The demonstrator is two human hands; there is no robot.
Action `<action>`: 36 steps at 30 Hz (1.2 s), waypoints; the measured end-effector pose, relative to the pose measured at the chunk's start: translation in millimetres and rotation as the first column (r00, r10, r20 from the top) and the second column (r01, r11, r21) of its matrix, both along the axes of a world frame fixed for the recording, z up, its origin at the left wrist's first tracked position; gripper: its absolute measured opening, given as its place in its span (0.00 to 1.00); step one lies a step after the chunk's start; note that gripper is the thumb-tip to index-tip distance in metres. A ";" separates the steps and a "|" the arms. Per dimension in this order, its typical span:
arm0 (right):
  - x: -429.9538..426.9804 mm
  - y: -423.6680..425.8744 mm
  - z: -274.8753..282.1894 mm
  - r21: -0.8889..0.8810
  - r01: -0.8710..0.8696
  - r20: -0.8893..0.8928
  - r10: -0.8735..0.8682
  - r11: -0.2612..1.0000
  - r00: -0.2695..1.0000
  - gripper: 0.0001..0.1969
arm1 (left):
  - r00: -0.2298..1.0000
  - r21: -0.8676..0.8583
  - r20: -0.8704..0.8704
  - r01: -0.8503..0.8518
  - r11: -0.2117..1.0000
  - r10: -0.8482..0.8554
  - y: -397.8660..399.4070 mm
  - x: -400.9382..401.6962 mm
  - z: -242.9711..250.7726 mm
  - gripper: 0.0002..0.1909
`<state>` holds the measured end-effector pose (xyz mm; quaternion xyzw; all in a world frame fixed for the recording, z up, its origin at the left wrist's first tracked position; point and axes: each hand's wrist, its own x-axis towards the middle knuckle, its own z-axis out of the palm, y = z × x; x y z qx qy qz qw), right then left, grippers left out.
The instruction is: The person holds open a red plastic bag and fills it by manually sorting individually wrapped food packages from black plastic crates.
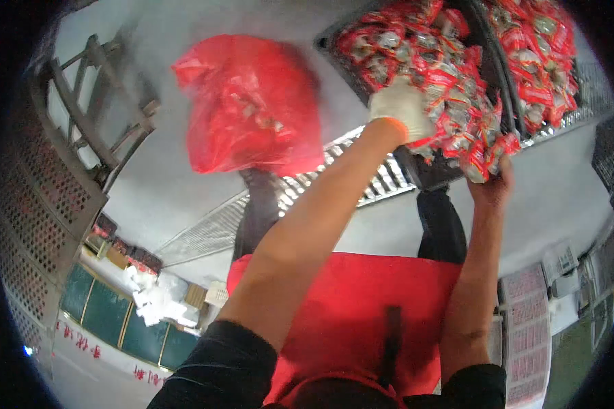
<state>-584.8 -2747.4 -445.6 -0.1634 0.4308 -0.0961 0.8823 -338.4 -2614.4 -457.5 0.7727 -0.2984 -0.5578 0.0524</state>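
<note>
My left hand (400, 108), in a pale glove with an orange cuff, reaches onto a heap of small red-and-clear wrapped packets (442, 79). The heap fills a black crate (345, 64). Its fingers are blurred among the packets, so I cannot tell whether they grip any. At the crate's near right corner, my bare right hand (494, 186) is against a few packets (483, 158), its fingers partly hidden by them. To the left of the crate lies a red plastic bag (256, 107) with some contents showing dimly through it.
A second black crate of the same packets (537, 66) adjoins on the right. Slatted metal grating (384, 181) runs beneath the bag and crates. A metal frame (97, 102) and perforated panel (46, 194) stand at left. A red apron (368, 307) covers my front.
</note>
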 end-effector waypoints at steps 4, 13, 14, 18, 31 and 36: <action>32.6 24.7 24.0 -0.191 -0.029 -0.086 0.013 0.981 0.996 0.31 | 0.871 -0.324 -0.151 -0.491 0.809 0.468 62.7 -3.1 21.6 0.23; 158.5 247.1 -4.7 -0.295 -0.827 -0.034 0.859 0.479 0.510 0.31 | 0.106 -0.166 -0.136 -0.983 0.082 0.985 315.2 25.4 43.2 0.21; 169.1 275.5 -23.6 -0.300 -0.872 -0.067 0.903 0.387 0.424 0.29 | 0.159 -0.150 -0.028 -0.977 0.154 0.987 325.4 29.0 28.9 0.23; 210.5 306.3 -22.8 -0.570 -0.790 -0.152 0.916 0.225 0.371 0.27 | 0.224 0.008 0.181 -0.974 0.226 0.958 375.9 60.5 -0.3 0.32; 129.7 9.5 -82.7 -0.348 -0.271 -0.859 0.189 -0.897 0.475 0.25 | 0.853 -0.669 -0.040 -0.409 0.620 0.520 93.1 28.1 39.6 0.15; 125.0 33.1 -93.3 -0.076 -0.566 -0.990 0.128 -0.821 -0.053 0.21 | 0.913 -0.537 0.232 -0.169 0.827 0.337 -2.5 46.2 -39.1 0.37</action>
